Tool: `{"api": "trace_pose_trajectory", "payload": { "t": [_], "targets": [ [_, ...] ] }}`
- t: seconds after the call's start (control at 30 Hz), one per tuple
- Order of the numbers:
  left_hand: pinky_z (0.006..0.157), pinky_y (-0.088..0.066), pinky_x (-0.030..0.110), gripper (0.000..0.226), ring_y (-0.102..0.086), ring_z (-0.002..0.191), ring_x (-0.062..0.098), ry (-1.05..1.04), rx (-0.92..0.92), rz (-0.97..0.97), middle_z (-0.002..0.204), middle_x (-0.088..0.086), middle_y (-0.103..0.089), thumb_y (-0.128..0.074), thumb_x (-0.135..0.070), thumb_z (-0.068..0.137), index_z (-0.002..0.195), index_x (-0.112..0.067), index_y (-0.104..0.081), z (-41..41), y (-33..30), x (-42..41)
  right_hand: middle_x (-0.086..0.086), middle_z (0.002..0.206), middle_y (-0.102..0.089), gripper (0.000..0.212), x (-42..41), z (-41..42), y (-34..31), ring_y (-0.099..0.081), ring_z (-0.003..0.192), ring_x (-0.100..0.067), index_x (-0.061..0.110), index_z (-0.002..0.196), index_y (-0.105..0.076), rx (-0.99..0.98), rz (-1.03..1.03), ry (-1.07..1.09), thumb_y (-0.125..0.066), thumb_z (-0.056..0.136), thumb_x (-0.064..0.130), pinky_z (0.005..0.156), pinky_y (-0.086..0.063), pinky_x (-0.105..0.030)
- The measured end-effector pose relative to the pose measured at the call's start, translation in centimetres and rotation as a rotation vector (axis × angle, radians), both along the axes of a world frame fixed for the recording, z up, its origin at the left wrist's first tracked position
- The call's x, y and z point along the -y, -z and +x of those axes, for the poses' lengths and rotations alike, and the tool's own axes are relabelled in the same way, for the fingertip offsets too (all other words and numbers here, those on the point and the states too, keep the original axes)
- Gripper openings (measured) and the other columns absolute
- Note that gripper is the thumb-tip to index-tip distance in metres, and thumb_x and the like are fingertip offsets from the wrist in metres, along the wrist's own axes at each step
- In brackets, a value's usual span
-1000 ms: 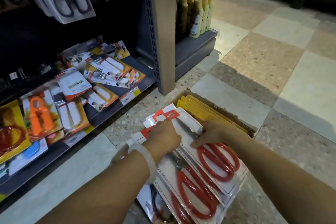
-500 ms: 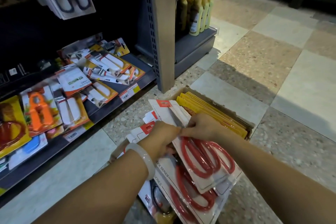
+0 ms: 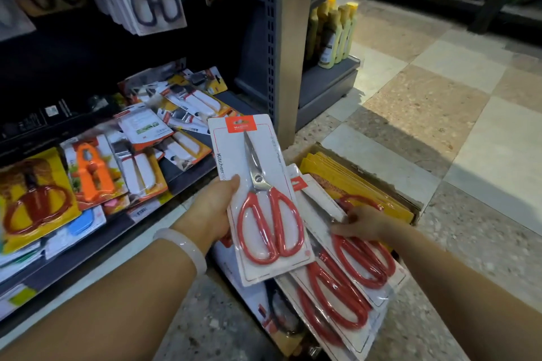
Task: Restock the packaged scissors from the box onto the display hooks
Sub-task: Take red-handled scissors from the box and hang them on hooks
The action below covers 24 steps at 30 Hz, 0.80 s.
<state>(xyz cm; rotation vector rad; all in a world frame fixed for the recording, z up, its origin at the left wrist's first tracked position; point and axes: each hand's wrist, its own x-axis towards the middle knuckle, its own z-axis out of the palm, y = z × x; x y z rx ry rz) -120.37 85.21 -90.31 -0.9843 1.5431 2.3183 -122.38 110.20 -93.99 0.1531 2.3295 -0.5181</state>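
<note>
My left hand (image 3: 215, 208) grips a white-carded pack of red-handled scissors (image 3: 261, 196) by its left edge, lifted above the box and tilted toward the shelf. My right hand (image 3: 362, 221) rests with its fingers on the top pack of the stack of red scissors packs (image 3: 349, 281) lying in the cardboard box (image 3: 381, 176) on the floor. Yellow-carded packs (image 3: 352, 182) fill the box's far side. Packs of black-handled scissors (image 3: 152, 0) hang from hooks at the upper left.
A low shelf (image 3: 187, 173) at left holds several loose carded kitchen tools. A grey upright post (image 3: 290, 38) stands behind the box, with yellow bottles (image 3: 334, 29) on a shelf to its right. Tiled floor (image 3: 440, 102) stretches to the right.
My left hand has lifted one red scissors pack out of the stack and up toward the shelf. My right hand let go of it and dropped onto the following pack.
</note>
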Motion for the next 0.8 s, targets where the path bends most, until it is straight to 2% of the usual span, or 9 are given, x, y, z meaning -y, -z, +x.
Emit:
{"api": "trace_pose_trajectory", "payload": {
  "t": [0.1, 0.2, 0.3, 0.43, 0.57, 0.63, 0.7, 0.73, 0.8],
  "targets": [
    [0.075, -0.050, 0.042, 0.017, -0.058, 0.073, 0.024, -0.016, -0.015, 0.024, 0.085, 0.011, -0.061, -0.044, -0.011, 0.098, 0.112, -0.013, -0.053, 0.5, -0.3, 1.3, -0.008, 0.141, -0.045, 0.084, 0.2, 0.0, 0.1, -0.045, 0.127, -0.027, 0.014, 0.141, -0.034, 0.038, -0.006, 0.050, -0.066, 0.076, 0.056, 0.103, -0.037, -0.037],
    [0.064, -0.049, 0.036, 0.017, -0.060, 0.074, 0.023, -0.023, -0.030, 0.003, 0.087, 0.009, -0.063, -0.046, -0.012, 0.097, 0.112, -0.013, -0.054, 0.9, 0.0, 2.0, -0.012, 0.146, -0.039, 0.097, 1.2, -0.2, 0.3, -0.039, 0.133, -0.031, 0.010, 0.142, -0.032, 0.079, 0.029, 0.071, -0.068, 0.068, 0.062, 0.108, -0.034, -0.042],
    [0.066, -0.051, 0.035, 0.012, -0.062, 0.074, 0.024, -0.032, -0.034, -0.004, 0.087, 0.010, -0.065, -0.047, -0.013, 0.097, 0.105, -0.012, -0.056, 1.3, -0.1, 2.4, -0.013, 0.145, -0.040, 0.104, 1.7, -0.4, 0.6, -0.040, 0.132, -0.032, 0.007, 0.140, -0.034, 0.051, 0.043, 0.137, -0.074, 0.061, 0.062, 0.108, -0.036, -0.044],
    [0.055, -0.054, 0.032, 0.014, -0.063, 0.068, 0.022, -0.023, -0.054, 0.041, 0.080, 0.010, -0.066, -0.049, -0.015, 0.096, 0.088, -0.013, -0.061, 2.1, -0.5, 3.0, -0.013, 0.149, -0.035, 0.111, 1.5, 0.0, 0.8, -0.037, 0.135, -0.032, 0.010, 0.144, -0.028, 0.063, 0.055, 0.152, -0.072, 0.059, 0.066, 0.109, -0.033, -0.045],
    [0.046, -0.055, 0.031, 0.012, -0.063, 0.067, 0.025, -0.045, -0.033, 0.030, 0.084, 0.012, -0.066, -0.052, -0.017, 0.095, 0.099, -0.010, -0.060, 3.0, -0.6, 4.2, -0.013, 0.149, -0.033, 0.113, 1.4, 0.7, 0.5, -0.038, 0.134, -0.034, 0.017, 0.147, -0.019, 0.077, -0.048, 0.178, -0.071, 0.059, 0.065, 0.107, -0.035, -0.047],
    [0.053, -0.053, 0.035, 0.015, -0.063, 0.069, 0.026, -0.047, -0.030, 0.023, 0.086, 0.014, -0.066, -0.051, -0.017, 0.095, 0.104, -0.009, -0.059, 3.4, -0.7, 4.7, -0.014, 0.148, -0.034, 0.110, 1.3, 0.8, 0.5, -0.041, 0.132, -0.035, 0.016, 0.147, -0.018, 0.066, -0.118, 0.227, -0.074, 0.063, 0.058, 0.106, -0.036, -0.046],
    [0.058, -0.051, 0.037, 0.018, -0.063, 0.072, 0.028, -0.051, -0.029, 0.012, 0.089, 0.015, -0.066, -0.051, -0.017, 0.095, 0.110, -0.009, -0.057, 3.6, -0.7, 5.2, -0.014, 0.145, -0.040, 0.106, 1.3, 1.0, 0.2, -0.046, 0.127, -0.034, 0.014, 0.146, -0.023, 0.054, -0.167, 0.244, -0.076, 0.063, 0.053, 0.103, -0.039, -0.044],
    [0.060, -0.052, 0.038, 0.020, -0.064, 0.073, 0.028, -0.056, -0.028, 0.006, 0.090, 0.015, -0.066, -0.051, -0.018, 0.095, 0.113, -0.009, -0.057, 3.8, -0.7, 5.5, -0.014, 0.139, -0.047, 0.100, 1.2, 1.0, 0.2, -0.052, 0.121, -0.033, 0.014, 0.142, -0.031, 0.040, -0.173, 0.238, -0.078, 0.062, 0.052, 0.100, -0.042, -0.043],
    [0.066, -0.054, 0.041, 0.025, -0.064, 0.075, 0.029, -0.070, -0.029, -0.006, 0.093, 0.016, -0.067, -0.052, -0.018, 0.095, 0.117, -0.008, -0.056, 4.1, -0.7, 6.0, -0.013, 0.118, -0.063, 0.079, 1.1, 1.0, -0.3, -0.062, 0.100, -0.030, 0.011, 0.121, -0.055, -0.006, -0.209, 0.257, -0.083, 0.057, 0.048, 0.092, -0.049, -0.039]
  ]
}}
